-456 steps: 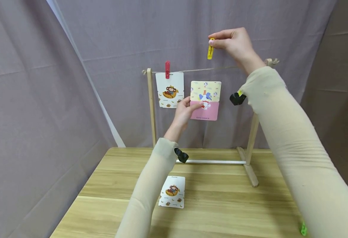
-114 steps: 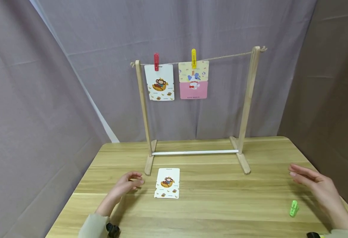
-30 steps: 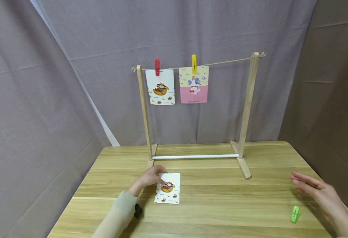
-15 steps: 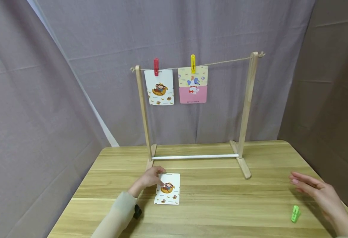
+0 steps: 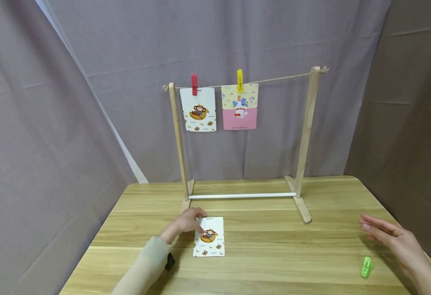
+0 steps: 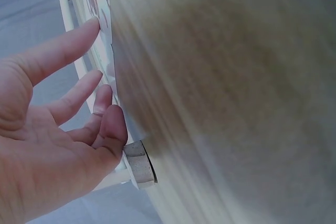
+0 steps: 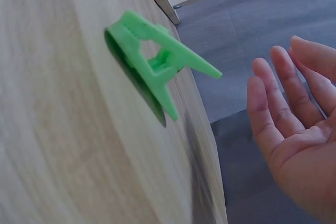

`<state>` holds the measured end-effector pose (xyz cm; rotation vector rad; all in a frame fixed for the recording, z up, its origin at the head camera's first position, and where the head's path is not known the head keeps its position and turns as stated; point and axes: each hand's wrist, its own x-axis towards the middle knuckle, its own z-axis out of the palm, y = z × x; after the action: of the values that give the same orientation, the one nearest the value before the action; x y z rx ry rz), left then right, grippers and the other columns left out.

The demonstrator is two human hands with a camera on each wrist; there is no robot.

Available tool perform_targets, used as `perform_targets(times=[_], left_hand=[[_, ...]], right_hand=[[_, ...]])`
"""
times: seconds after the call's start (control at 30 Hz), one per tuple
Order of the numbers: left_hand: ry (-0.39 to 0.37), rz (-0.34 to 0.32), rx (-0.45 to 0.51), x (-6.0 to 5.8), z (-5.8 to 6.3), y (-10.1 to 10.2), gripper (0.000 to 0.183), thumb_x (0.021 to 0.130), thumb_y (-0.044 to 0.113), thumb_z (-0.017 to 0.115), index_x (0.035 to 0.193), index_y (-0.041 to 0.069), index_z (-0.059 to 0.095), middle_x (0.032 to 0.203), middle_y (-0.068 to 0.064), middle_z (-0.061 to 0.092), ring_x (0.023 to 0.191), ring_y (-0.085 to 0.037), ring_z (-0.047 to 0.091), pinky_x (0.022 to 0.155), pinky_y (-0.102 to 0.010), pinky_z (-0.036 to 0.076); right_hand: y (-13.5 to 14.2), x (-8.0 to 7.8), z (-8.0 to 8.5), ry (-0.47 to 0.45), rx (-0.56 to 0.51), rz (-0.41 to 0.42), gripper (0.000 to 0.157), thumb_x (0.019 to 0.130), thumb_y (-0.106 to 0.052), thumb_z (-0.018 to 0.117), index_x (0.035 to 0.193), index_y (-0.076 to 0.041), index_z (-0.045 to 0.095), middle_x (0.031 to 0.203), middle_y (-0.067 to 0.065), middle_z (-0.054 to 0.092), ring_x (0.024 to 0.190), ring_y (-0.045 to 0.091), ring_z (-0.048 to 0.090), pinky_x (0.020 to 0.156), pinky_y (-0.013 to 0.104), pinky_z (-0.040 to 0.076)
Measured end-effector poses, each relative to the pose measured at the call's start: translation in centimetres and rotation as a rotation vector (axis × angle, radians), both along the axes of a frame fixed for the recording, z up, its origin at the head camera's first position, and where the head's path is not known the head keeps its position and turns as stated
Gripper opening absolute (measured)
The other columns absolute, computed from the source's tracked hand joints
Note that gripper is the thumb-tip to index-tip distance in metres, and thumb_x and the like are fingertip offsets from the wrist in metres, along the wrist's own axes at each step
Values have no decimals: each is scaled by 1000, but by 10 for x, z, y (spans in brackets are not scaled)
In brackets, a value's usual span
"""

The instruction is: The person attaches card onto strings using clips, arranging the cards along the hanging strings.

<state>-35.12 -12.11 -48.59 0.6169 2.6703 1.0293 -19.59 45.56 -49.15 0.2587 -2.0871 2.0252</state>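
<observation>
In the head view a white monkey card (image 5: 211, 248) lies on the wooden table. My left hand (image 5: 188, 220) is at its upper left, thumb touching the card's face, the other fingers near the far edge. The left wrist view shows this hand (image 6: 58, 98) with a wide gap between thumb and loosely bent fingers. My right hand (image 5: 396, 239) hovers at the right, holding nothing. Close to it sits a green clothespin (image 5: 366, 267). In the right wrist view the green clothespin (image 7: 152, 59) stands left of the relaxed fingers.
A wooden rack (image 5: 307, 135) with a string stands behind. From the string hang another monkey card (image 5: 202, 100) under a red clothespin (image 5: 195, 84) and a yellow-pink card (image 5: 237, 121) under a yellow clothespin (image 5: 240, 81). Grey curtains surround the table (image 5: 259, 246).
The yellow clothespin and yellow-pink card, earlier in my hands, now hang on the string. My left hand has come to the table's monkey card, which has shifted slightly right. The right hand has barely moved lately.
</observation>
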Motion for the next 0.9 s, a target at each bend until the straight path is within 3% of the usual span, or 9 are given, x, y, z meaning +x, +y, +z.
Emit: perform_targets(times=[0.27, 0.9], left_hand=[[-6, -16, -33, 0, 0, -1, 53, 70, 2, 86, 119, 1, 64, 114, -14, 62, 108, -32, 56, 95, -50, 47], [-2, -11, -35, -2, 3, 0, 53, 70, 2, 87, 117, 3, 64, 115, -16, 62, 110, -35, 56, 94, -52, 47]], right_hand=[[0, 0, -1, 5, 39, 17, 36, 101, 5, 53, 132, -9, 66, 119, -15, 71, 99, 4, 70, 78, 18, 55], [0, 0, 0, -19, 82, 2, 38, 102, 4, 53, 135, -10, 64, 120, -14, 71, 99, 4, 70, 77, 18, 54]])
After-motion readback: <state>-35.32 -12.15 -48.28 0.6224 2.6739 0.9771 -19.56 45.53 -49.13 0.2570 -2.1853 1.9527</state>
